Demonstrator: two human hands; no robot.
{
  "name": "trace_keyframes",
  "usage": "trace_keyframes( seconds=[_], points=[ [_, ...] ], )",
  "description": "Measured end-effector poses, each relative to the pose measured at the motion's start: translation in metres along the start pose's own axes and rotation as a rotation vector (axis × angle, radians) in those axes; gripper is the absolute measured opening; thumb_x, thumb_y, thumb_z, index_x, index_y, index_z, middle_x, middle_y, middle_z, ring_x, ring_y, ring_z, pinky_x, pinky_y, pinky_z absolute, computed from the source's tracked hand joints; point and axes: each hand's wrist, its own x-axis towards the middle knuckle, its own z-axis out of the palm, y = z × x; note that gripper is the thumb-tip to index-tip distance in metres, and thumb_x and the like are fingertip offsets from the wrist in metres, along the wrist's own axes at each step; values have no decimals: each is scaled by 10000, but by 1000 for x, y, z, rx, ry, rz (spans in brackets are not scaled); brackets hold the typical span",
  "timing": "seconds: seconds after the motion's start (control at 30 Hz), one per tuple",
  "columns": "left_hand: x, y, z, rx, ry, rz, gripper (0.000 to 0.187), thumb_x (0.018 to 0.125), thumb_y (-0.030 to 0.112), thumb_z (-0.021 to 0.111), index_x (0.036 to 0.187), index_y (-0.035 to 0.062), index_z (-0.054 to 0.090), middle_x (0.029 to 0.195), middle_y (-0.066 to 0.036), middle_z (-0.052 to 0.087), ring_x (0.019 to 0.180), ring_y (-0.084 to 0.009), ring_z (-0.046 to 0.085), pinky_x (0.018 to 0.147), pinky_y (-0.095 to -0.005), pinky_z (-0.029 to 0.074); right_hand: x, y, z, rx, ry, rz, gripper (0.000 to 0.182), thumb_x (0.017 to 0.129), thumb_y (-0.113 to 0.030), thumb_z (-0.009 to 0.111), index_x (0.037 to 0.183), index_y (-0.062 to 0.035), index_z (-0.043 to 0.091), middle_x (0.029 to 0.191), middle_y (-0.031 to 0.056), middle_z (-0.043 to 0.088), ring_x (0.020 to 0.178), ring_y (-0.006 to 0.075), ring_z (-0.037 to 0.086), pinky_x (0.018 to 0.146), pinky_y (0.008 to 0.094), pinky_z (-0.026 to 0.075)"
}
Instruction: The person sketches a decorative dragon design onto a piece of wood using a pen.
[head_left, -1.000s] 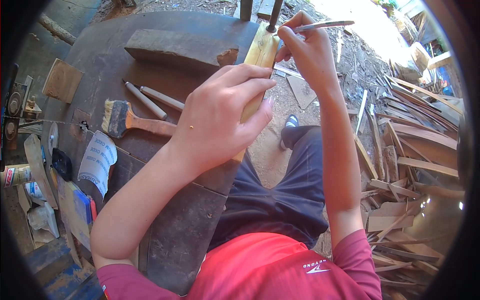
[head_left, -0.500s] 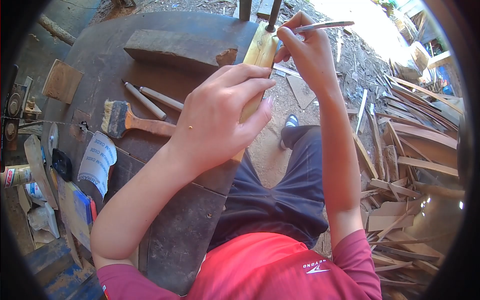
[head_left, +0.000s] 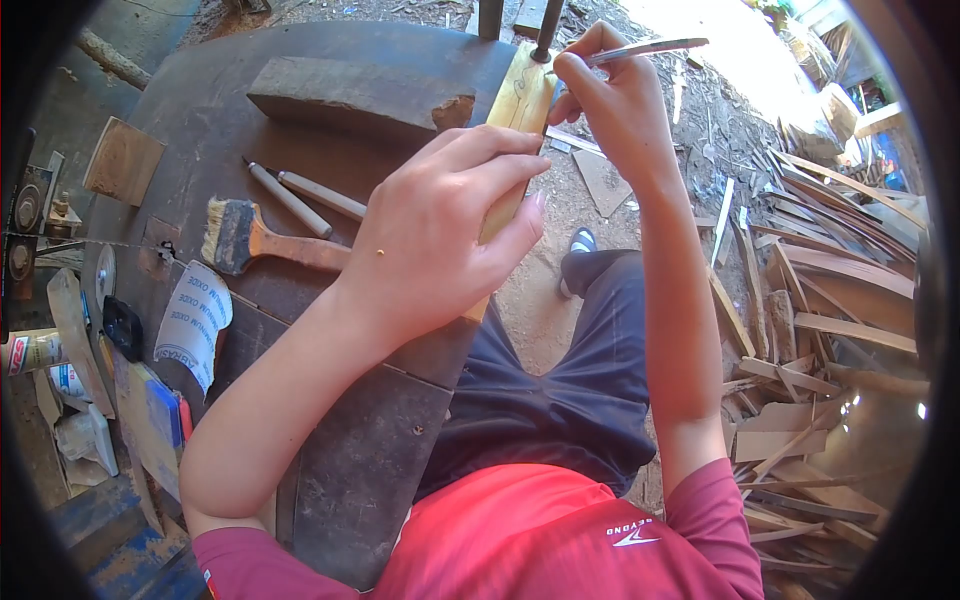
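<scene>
A pale yellow wooden strip (head_left: 518, 98) with curved pencil-like lines drawn on it lies along the right edge of the dark worktable (head_left: 350, 450). My left hand (head_left: 440, 225) grips the strip across its middle, fingers over the top and thumb at the near side. In my right hand (head_left: 612, 105) is a slim pen (head_left: 660, 47), pinched between thumb and fingers, its tip at the far right edge of the strip. A dark metal rod (head_left: 547, 35) stands on the strip's far end, close to the pen tip.
Left of my hands are a thick wooden block (head_left: 345, 100), two chisel-like tools (head_left: 290, 200), a paintbrush (head_left: 265, 243) and a curled sandpaper sheet (head_left: 195, 320). A square wood piece (head_left: 124, 162) sits farther left. Wood offcuts (head_left: 820, 300) pile up on the ground at right.
</scene>
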Motion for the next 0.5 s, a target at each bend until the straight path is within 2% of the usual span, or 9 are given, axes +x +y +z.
trace_keyframes(
  seconds=[0.5],
  points=[
    [0, 0, 0, 8, -2, -3, 267, 1019, 134, 752, 1254, 20, 809, 1322, -138, 780, 1225, -339, 747, 1085, -437, 579, -1, -6, -1, -17, -3, 34, 170, 1053, -185, 706, 1020, -22, 671, 788, 50, 733, 680, 126, 784, 644, 254, 616]
  ],
)
